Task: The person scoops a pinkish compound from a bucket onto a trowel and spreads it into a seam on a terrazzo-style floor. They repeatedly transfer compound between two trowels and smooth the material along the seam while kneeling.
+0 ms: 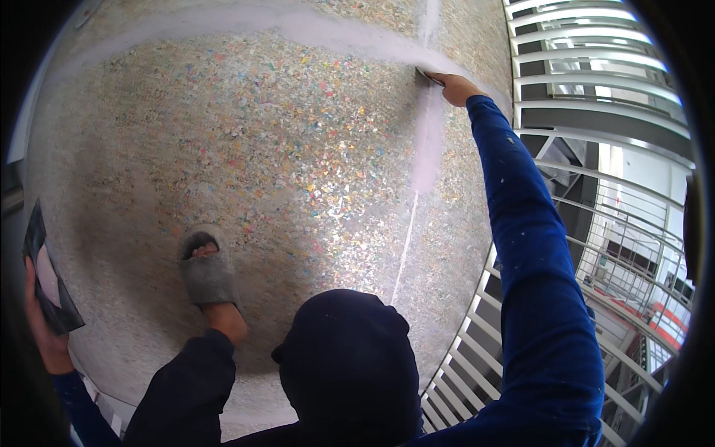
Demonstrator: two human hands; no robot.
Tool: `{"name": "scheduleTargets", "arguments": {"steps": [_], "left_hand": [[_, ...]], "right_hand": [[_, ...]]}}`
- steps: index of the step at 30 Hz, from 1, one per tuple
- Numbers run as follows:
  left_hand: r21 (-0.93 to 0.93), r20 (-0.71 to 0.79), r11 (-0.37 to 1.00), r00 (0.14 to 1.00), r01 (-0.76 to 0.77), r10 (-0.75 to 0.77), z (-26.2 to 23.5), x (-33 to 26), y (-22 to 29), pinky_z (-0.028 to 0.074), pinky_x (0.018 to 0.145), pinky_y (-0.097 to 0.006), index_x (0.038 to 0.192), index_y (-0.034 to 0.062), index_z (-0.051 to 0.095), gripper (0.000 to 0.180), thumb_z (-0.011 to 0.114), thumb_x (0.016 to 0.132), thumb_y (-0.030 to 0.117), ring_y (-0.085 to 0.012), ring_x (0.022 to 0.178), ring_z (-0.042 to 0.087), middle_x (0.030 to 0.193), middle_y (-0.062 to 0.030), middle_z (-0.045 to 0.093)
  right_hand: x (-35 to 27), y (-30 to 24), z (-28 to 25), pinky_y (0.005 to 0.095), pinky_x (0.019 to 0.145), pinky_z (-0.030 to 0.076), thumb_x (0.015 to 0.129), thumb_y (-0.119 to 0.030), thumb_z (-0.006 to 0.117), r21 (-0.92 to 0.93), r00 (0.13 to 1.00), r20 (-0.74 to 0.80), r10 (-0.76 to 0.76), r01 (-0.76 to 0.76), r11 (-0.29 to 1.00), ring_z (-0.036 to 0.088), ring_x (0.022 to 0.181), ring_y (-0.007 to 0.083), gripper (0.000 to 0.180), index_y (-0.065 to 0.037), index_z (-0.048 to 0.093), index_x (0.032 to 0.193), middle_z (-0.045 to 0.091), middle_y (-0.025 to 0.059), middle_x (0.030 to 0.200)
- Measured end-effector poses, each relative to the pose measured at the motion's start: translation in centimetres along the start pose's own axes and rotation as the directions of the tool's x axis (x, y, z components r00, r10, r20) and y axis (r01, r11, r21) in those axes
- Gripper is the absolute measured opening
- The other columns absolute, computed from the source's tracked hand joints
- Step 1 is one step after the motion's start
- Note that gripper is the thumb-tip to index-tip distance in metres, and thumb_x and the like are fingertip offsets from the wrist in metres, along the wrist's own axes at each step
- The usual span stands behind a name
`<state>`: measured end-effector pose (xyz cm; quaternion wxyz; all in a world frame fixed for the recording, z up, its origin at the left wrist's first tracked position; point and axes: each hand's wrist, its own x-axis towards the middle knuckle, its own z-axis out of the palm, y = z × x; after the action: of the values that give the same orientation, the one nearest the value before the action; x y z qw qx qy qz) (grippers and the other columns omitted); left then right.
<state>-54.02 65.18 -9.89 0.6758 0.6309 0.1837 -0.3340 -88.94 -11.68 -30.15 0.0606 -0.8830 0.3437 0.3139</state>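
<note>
Person at work over a broad speckled surface of pressed, many-coloured chips [246,134], seen from above. Both arms in deep blue sleeves; the right sleeve [532,231] carries small pale flecks.

Right hand [460,88]: arm stretched far out to the upper right. Fingers closed on a thin, dark, flat-bladed hand tool [422,75], forefinger reaching toward the blade; no gap that I can see between fingers and tool. The blade lies at the speckled surface, on the line of the seam, just below a wide, curving band of pale pinkish-white filler [298,26]. From below the blade a shorter, soft-edged strip of pale pink filler [427,149] runs down the seam. Further down, a narrow white seam line [406,242] continues toward the person.

Left hand [46,335]: low at the far left edge of view, well apart from the right. It grips a dark, flat, rectangular plate [67,316], fingers along the outer edge; thumb placement I cannot tell. The plate stands tilted and bears an elongated smear of pale pink paste [48,276].

One foot in a grey, open-toed slide sandal [211,279] rests on the speckled surface. A rounded, dark navy cloth form [350,365] fills the lower middle. White slatted railing [596,80] along the right side.
</note>
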Motion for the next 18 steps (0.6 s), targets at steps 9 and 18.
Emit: {"name": "scheduleTargets", "arguments": {"steps": [9, 18], "left_hand": [[-0.013, 0.127, 0.998, 0.99, 0.062, -0.06, 3.0, 1.2, 0.0, 0.043, 0.109, -0.036, 0.145, 0.0067, 0.045, 0.054, 0.053, 0.102, 0.037, -0.0211, 0.13, 0.052, 0.145, -0.008, 0.051], [0.064, 0.185, 0.997, 0.982, 0.032, -0.044, 5.1, 2.3, 0.9, 0.047, 0.106, -0.038, 0.146, 0.0066, 0.044, 0.052, 0.051, 0.103, 0.036, -0.0221, 0.126, 0.056, 0.145, -0.0094, 0.052]], "right_hand": [[-7.1, -3.0, 2.1, 0.068, 0.11, 0.028, 0.085, 0.002, 0.042, -0.061, 0.999, 0.05, 0.018, -0.015, 0.998, 0.05, 0.133, 0.0358, 0.081, -0.044, 0.034, 0.151, 0.05, 0.0102, 0.148], [-14.5, -5.2, 6.4, 0.0673, 0.108, 0.03, 0.088, -0.003, 0.048, -0.161, 1.0, 0.013, -0.017, 0.019, 0.987, 0.056, 0.127, 0.0297, 0.074, -0.04, 0.036, 0.151, 0.048, 0.0115, 0.149]]}}
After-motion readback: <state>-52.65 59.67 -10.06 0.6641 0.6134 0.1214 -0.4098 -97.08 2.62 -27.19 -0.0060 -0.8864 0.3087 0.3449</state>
